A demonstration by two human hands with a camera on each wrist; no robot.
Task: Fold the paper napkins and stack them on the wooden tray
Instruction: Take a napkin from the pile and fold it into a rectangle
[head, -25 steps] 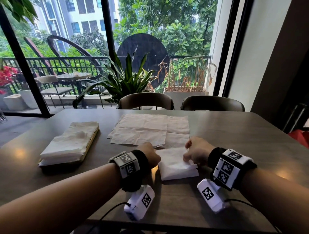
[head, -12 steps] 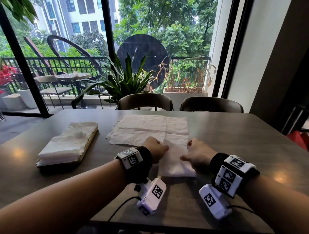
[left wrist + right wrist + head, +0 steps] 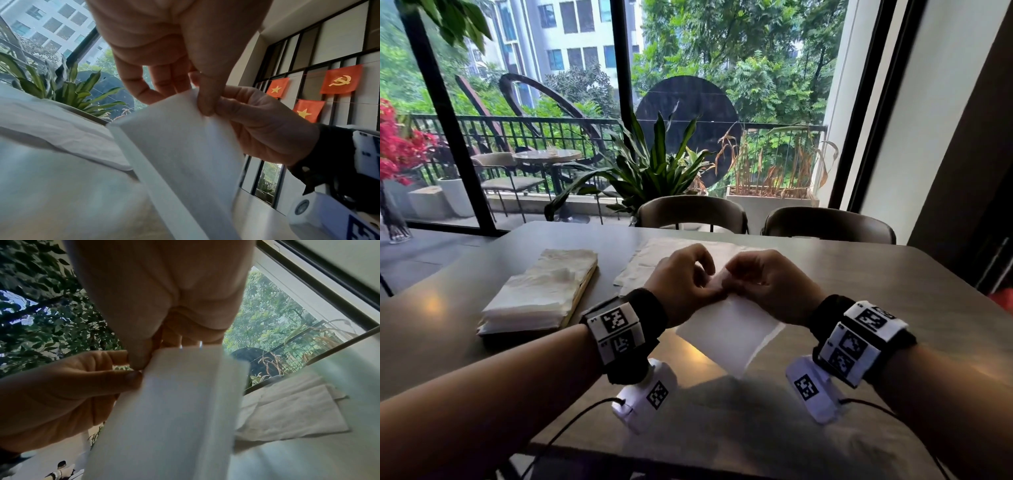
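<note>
Both hands hold one folded white napkin (image 3: 726, 334) up off the tabletop (image 3: 893, 291), above its near middle. The left hand (image 3: 681, 284) and the right hand (image 3: 767, 284) meet at the napkin's top edge, each pinching it between thumb and fingers, and the sheet hangs down toward the person from that shared grip, its lower end clear of the tabletop or nearly so. The wooden tray (image 3: 582, 291), already bearing a stack of folded napkins (image 3: 541, 291), lies toward the left edge of the tabletop, well apart from the held napkin, with its long axis running from the near edge toward the far one. So the tray is on the left hand's side, and that hand looks the nearer to carry the napkin across. More unfolded napkins (image 3: 654, 260) lie flat beyond the hands, toward the far edge. Whether this napkin needs a further fold before stacking cannot be told.
</note>
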